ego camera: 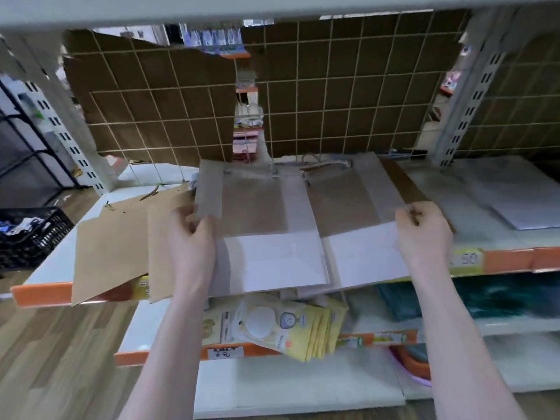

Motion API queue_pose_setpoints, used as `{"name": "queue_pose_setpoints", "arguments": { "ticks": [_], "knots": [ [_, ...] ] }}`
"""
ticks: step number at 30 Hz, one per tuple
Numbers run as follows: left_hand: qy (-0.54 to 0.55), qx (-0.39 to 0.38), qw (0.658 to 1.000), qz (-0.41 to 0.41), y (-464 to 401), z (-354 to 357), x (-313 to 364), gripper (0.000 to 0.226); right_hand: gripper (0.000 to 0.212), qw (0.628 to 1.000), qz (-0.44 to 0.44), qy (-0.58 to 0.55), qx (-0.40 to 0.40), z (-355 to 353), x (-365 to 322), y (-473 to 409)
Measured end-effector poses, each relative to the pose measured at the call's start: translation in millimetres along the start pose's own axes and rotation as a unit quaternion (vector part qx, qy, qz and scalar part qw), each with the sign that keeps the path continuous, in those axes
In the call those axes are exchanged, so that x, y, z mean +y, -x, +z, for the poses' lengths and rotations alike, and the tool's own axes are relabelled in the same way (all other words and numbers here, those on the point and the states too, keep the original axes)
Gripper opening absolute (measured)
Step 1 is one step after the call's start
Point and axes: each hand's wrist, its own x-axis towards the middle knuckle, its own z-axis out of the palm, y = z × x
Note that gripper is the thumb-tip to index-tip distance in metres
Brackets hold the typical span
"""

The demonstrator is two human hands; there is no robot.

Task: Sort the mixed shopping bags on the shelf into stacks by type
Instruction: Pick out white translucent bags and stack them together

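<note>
A pile of flat paper bags, brown on top and white at the bottom [272, 231], lies on the white shelf [472, 207] with its ends over the front edge. My left hand [191, 234] grips the pile's left edge. The right edge is pinched by my right hand [422, 231]. Two plain brown paper bags [121, 250] lie askew to the left, overhanging the orange shelf strip. At the right end of the shelf rests a stack of white bags [521, 204].
A wire grid backed by torn cardboard [333, 95] closes the shelf's back. Yellow packets [291, 325] sit on the lower shelf, with an orange bowl [412, 359] beneath. A black crate [27, 234] stands at the left over wooden floor.
</note>
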Motion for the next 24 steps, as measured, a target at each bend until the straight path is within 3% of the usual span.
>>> {"name": "queue_pose_setpoints", "arguments": {
  "ticks": [5,10,16,24],
  "knots": [
    [0.018,0.024,0.999,-0.014,61.3,55.4,16.5,0.033,0.005,0.999,-0.014,-0.032,-0.031,-61.2,39.6,-36.1],
    [-0.022,0.049,0.998,-0.038,104.4,88.8,18.5,0.029,0.017,0.995,-0.04,-0.022,-0.084,-83.0,57.1,-64.8],
    [-0.053,0.067,0.994,-0.061,114.7,95.4,13.2,0.037,0.02,0.988,0.001,-0.028,-0.152,-65.1,79.7,-75.8],
    [-0.054,0.084,0.993,-0.058,66.1,82.3,3.8,0.038,0.005,0.984,-0.019,-0.114,-0.135,-21.7,66.7,-84.9]
  ]
}}
